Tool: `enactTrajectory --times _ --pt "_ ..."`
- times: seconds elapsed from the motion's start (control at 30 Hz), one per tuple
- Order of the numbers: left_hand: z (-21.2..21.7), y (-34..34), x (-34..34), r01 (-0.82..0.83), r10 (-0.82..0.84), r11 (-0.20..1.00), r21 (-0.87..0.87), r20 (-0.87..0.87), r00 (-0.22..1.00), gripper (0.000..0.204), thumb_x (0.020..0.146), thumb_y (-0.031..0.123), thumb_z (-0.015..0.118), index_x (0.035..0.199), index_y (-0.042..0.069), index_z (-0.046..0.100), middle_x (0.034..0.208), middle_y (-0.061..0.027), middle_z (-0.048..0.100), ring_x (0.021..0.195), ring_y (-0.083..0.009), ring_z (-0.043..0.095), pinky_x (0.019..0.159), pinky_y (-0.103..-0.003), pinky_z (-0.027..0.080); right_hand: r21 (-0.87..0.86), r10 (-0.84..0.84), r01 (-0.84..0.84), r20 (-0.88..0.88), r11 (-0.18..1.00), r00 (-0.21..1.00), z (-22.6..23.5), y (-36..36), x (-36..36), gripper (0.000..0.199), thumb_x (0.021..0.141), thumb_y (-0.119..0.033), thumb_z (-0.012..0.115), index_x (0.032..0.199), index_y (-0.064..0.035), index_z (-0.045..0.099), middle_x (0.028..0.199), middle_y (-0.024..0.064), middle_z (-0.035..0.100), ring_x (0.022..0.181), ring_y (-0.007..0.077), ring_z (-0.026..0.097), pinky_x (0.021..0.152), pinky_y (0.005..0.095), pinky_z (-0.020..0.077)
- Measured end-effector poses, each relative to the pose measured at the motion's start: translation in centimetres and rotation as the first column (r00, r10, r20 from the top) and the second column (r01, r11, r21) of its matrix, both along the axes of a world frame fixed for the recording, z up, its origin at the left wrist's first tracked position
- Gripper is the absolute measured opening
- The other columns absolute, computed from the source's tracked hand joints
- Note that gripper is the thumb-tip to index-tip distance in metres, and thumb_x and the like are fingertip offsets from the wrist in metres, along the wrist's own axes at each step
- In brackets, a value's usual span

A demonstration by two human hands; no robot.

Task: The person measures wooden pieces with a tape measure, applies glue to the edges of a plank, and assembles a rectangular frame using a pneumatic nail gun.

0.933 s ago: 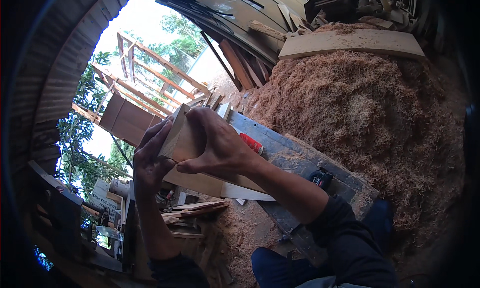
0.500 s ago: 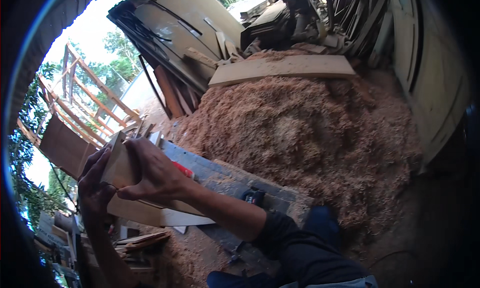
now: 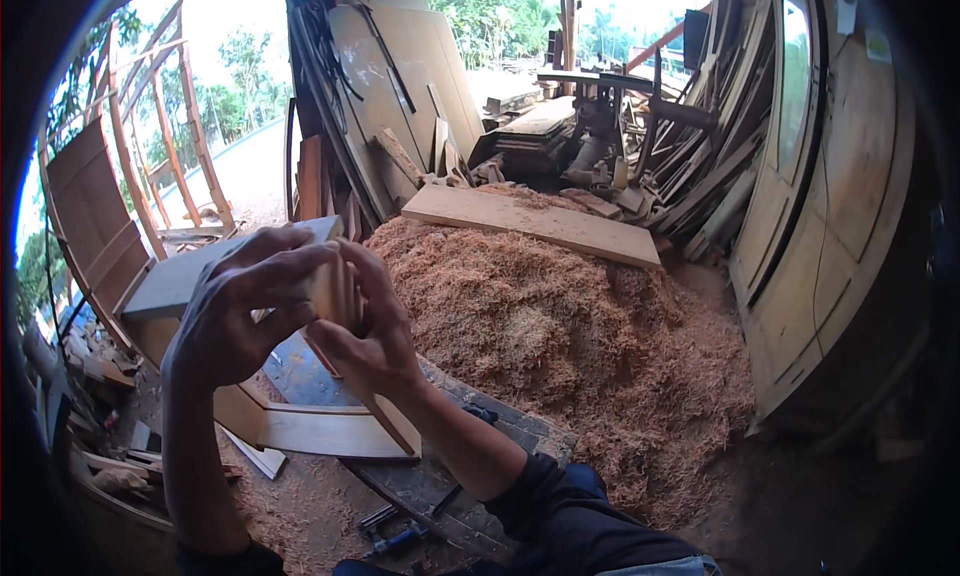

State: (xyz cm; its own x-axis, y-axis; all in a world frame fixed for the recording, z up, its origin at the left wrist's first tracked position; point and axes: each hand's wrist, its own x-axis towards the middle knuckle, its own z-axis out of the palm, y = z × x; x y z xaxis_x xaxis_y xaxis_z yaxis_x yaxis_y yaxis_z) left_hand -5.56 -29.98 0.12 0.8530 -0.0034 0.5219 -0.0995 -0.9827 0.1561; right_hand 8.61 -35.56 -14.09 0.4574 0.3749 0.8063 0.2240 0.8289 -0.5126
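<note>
A pale wooden frame point(image 3: 330, 432), built of boards joined at right angles, stands tilted at the left over a low blue-grey bench point(image 3: 300, 368). My left hand point(image 3: 240, 306) is bent over its upper corner, fingers curled across the top edge and thumb pointing inward. Just to the right, my right hand point(image 3: 372, 328) grips the same corner from the other side, fingers on the edge and thumb below. The fingertips of both hands come close together there. Part of the corner is hidden behind the fingers.
A large heap of wood shavings point(image 3: 540, 326) lies beyond the bench, with a plank point(image 3: 540, 224) across its top. Tall panels point(image 3: 830, 256) lean at the right. A blue clamp point(image 3: 400, 538) lies near my legs. Scrap wood point(image 3: 110, 371) is piled at the left.
The view has tilted up and turned. My left hand has come from the frame's far side over its top, and my right hand has shifted its grip around the corner.
</note>
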Motion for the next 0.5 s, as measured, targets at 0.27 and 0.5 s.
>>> enactTrajectory --times 0.27,0.5 --pt "-0.7 1.3 -0.4 0.032 -0.049 0.981 0.19 0.083 0.995 0.035 0.085 0.018 0.076 0.119 0.017 0.07 0.13 -0.0162 0.062 0.112 -0.034 0.066 0.093 -0.046 0.054 0.005 -0.398 0.404 0.186 0.915 0.898 -0.7 0.3 0.2 0.078 0.087 -0.041 0.074 0.147 -0.0007 0.045 0.141 0.025 0.049 0.133 0.0402 0.05 0.108 0.0473 0.0439" --pt "-2.2 0.8 1.0 -0.167 0.137 0.973 0.158 0.187 0.973 0.05 0.084 0.045 0.073 0.12 0.011 0.068 0.115 -0.0124 0.068 0.085 -0.0302 0.072 0.077 -0.042 0.058 0.023 -0.284 0.283 0.086 0.959 0.955 -0.1 0.3 -1.2 0.071 0.089 -0.016 0.072 0.149 0.0037 0.041 0.139 0.02 0.053 0.112 0.0243 0.065 0.087 0.0296 0.0571"
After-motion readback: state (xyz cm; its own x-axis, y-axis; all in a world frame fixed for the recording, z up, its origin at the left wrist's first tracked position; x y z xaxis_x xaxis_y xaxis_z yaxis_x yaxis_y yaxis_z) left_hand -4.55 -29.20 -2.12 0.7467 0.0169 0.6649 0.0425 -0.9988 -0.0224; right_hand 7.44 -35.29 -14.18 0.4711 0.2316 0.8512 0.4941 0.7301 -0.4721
